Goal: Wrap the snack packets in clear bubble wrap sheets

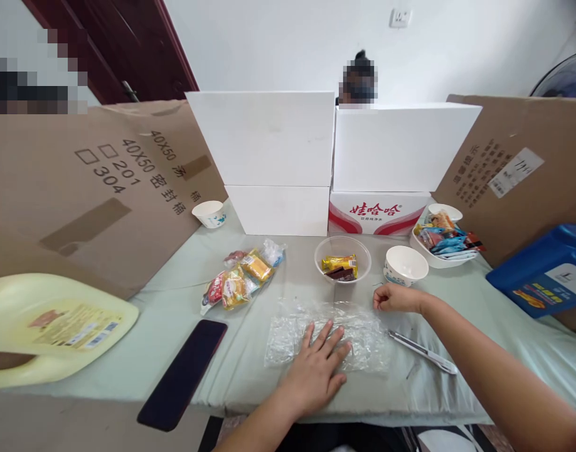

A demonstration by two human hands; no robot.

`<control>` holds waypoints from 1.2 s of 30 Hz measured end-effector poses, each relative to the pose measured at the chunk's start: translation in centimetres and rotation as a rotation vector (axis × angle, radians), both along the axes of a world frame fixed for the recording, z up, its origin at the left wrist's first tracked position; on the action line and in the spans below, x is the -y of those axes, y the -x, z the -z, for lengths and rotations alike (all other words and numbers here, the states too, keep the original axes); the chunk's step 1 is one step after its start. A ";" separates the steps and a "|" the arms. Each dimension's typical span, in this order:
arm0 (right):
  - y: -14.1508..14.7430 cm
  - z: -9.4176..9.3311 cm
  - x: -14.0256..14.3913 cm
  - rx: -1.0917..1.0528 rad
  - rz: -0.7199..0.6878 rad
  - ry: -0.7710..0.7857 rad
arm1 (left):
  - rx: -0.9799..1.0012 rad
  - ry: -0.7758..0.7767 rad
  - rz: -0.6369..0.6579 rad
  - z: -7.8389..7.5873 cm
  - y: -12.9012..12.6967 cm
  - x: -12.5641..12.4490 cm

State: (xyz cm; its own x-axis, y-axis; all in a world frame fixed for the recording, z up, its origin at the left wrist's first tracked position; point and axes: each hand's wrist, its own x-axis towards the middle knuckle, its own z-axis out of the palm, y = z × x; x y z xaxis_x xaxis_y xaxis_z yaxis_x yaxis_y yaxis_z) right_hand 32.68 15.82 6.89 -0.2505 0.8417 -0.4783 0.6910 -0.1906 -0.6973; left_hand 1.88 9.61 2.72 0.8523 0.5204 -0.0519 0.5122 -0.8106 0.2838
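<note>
A crinkled, clear plastic sheet (366, 342) is pressed beneath the spread-fingered left hand (316, 373), one corner near the curled right hand (397, 298); whether anything is pinched there cannot be told. Tearing could be caused by tugging against the palm.

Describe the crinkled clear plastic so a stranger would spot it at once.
Start with the table covered in pale green cloth and look near its front edge, on the near side of the round clear bowl. The crinkled clear plastic lies there under the spread left hand. Unlike the colourful snack packets nearby, it's see-through and colourless.
</note>
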 end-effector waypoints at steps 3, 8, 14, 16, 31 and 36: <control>0.8 0.6 0.3 -0.002 0.063 -0.097 | 0.011 -0.014 0.001 0.1 0.0 0.0; 4.4 1.3 1.0 -0.007 0.017 -0.093 | 0.017 -0.028 0.002 0.2 0.0 0.0; 5.7 0.5 1.2 -0.101 -0.034 0.013 | 0.062 -0.067 0.016 0.4 0.1 -0.1; 5.5 0.3 1.2 -0.149 -0.025 0.076 | 0.067 -0.066 0.017 0.6 0.1 -0.1; 2.8 -0.1 1.3 -0.134 0.028 0.154 | 0.058 -0.047 0.014 0.8 0.1 -0.1; 1.1 -0.4 1.1 0.091 0.231 -0.103 | 0.059 -0.044 0.005 0.8 0.1 -0.1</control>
State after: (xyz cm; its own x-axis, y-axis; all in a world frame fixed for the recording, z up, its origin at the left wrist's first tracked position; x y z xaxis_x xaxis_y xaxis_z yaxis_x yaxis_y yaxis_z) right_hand 31.58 14.75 7.29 -0.0058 0.9171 -0.3986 0.6984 -0.2815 -0.6580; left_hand 1.79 9.66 1.95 0.8558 0.5169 0.0217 0.4916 -0.8255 0.2771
